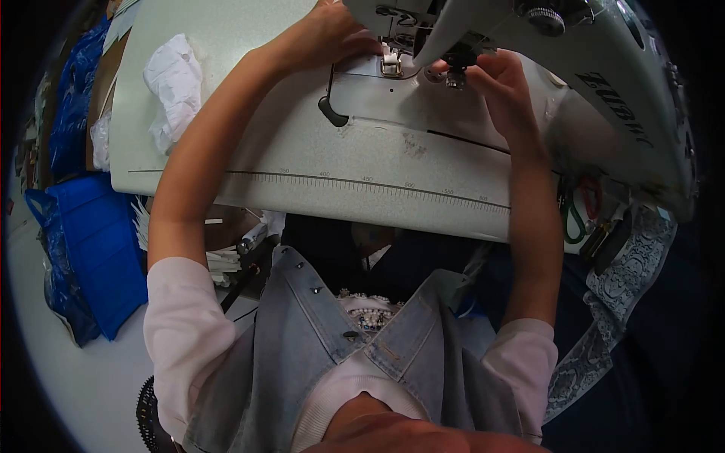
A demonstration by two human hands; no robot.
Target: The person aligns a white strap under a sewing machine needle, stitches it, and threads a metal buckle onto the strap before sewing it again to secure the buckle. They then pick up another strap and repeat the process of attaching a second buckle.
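Note:
A sewing machine point(619, 113) reaches over its pale table point(279, 143), its metal presser foot point(391, 64) low above the needle plate. Just left of the foot is my left hand point(326, 36), fingers bent together and partly covered by the machine head. My right hand point(504, 89) sits to the right of the foot, behind a dark knurled knob point(455, 78). Its thumb and fingers are drawn in toward the foot, their tips partly hidden. Whatever either hand pinches, perhaps thin thread, is too small to make out. No fabric shows under the foot.
Crumpled white cloth point(174, 87) lies on the table's left. A curved black lever point(331, 113) lies left of the foot. Scissors with green and red handles point(581, 208) and lace trim point(623, 279) are at the right. A blue bag point(94, 249) stands left.

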